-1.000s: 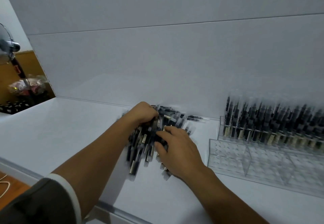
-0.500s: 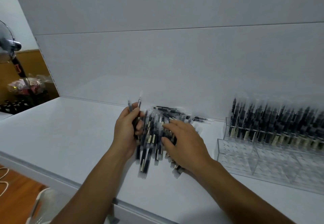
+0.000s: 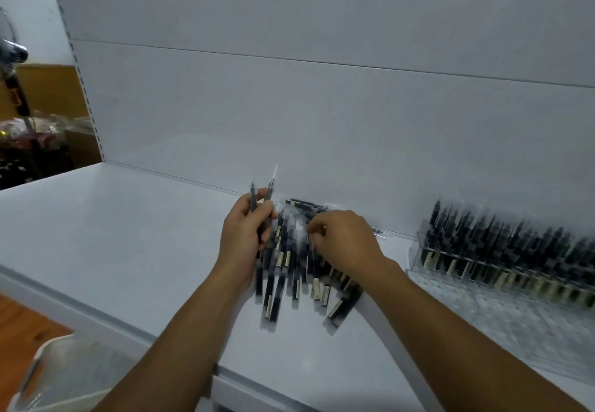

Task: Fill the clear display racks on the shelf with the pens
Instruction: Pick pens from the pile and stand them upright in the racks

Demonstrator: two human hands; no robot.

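Soft, even light with no plain source leaves the white shelf (image 3: 112, 234) and its back panel (image 3: 289, 105) a cool, rather dim grey, with pale shadows under the forearms and a faint sheen on the panel. The left hand (image 3: 244, 237) and right hand (image 3: 344, 241) look fairly sharp, yet the pens (image 3: 289, 270) beneath them smear, and the display rack (image 3: 467, 286) at right and basket (image 3: 64, 369) at lower left are heavily blurred. The wide lens tilts the panel seams and bows the slotted upright (image 3: 83, 89) near the left edge.
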